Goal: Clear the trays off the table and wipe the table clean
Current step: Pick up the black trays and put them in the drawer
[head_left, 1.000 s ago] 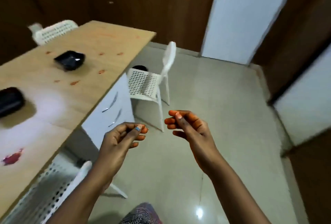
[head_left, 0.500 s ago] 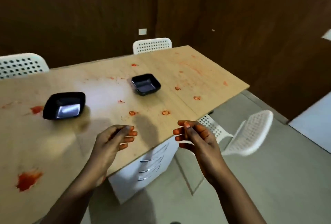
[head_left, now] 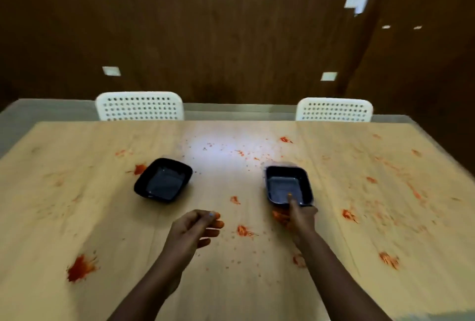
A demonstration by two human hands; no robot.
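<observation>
Two small black trays stand on the wooden table [head_left: 77, 207]. The left tray [head_left: 163, 180] sits apart, a little beyond my left hand [head_left: 195, 228], which hovers over the table with its fingers loosely curled and nothing in them. My right hand [head_left: 298, 215] grips the near rim of the right tray [head_left: 288, 184], thumb inside over the edge. Red-orange sauce stains [head_left: 81, 268] and smears are scattered over most of the tabletop.
Two white perforated chairs stand behind the table's far edge, one at the left [head_left: 140, 106] and one at the right [head_left: 334, 110]. A dark wooden wall [head_left: 231, 38] rises behind them.
The view has swung from the floor and door round to face the table. Both hands moved out over the tabletop, and my right hand has taken hold of the right tray.
</observation>
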